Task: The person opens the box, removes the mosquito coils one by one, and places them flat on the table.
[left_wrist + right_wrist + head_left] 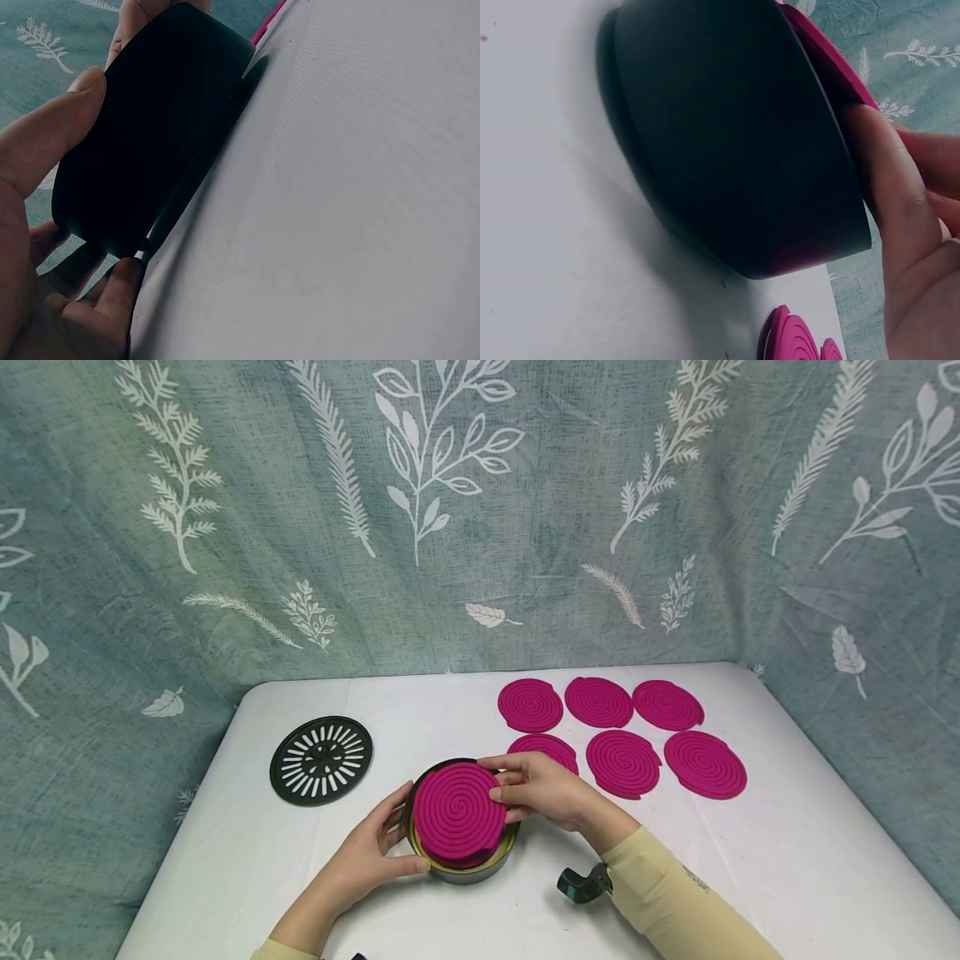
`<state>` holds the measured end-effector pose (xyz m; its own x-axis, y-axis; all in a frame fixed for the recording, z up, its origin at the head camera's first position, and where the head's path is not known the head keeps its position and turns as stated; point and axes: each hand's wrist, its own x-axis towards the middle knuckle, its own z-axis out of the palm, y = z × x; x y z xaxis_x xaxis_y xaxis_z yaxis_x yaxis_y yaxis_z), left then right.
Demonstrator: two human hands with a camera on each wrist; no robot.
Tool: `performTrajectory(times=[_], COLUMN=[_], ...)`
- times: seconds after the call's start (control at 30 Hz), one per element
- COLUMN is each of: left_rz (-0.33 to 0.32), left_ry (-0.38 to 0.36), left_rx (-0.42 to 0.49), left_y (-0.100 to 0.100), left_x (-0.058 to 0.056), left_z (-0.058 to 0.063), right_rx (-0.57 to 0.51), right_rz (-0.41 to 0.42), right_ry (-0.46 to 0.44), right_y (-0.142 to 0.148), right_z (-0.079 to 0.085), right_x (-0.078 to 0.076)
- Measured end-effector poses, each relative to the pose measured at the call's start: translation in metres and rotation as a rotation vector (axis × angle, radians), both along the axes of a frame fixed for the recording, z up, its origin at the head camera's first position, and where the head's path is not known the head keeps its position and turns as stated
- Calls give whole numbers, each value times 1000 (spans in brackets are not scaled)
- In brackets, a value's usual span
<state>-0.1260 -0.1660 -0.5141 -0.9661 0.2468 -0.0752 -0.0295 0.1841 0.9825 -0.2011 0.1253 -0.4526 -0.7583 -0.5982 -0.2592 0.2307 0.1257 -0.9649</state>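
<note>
A round dark tin (465, 877) with a gold-coloured inside stands on the table. My left hand (365, 852) holds it by the left side, thumb at the near wall and fingers round the far side; the left wrist view shows that grip on the tin's dark wall. Over the tin's mouth lies a magenta mosquito coil (457, 810), its right edge pinched by my right hand (546, 790). In the right wrist view the coil (831, 54) sits tilted at the rim, thumb against it. More magenta shows beneath it inside the tin, mostly hidden.
Several magenta mosquito coils (622, 763) lie flat in two rows at the back right, one partly behind my right hand. A black slotted lid (322, 761) lies at the left. A dark wrist device (583, 884) hangs by the right sleeve. Patterned curtain (480, 610) backs the table.
</note>
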Motion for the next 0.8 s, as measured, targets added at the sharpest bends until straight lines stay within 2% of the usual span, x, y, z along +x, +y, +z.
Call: performTrajectory(times=[0.37, 0.8], left_rz=[-5, -9], left_ry=[-13, -2], left_rx=[21, 21], left_y=[1, 0], left_x=[0, 0], left_z=[0, -2], right_rx=[-42, -88], right_rz=[-71, -118], right_ry=[44, 33], right_y=[11, 34], right_z=[1, -1], right_x=[7, 13])
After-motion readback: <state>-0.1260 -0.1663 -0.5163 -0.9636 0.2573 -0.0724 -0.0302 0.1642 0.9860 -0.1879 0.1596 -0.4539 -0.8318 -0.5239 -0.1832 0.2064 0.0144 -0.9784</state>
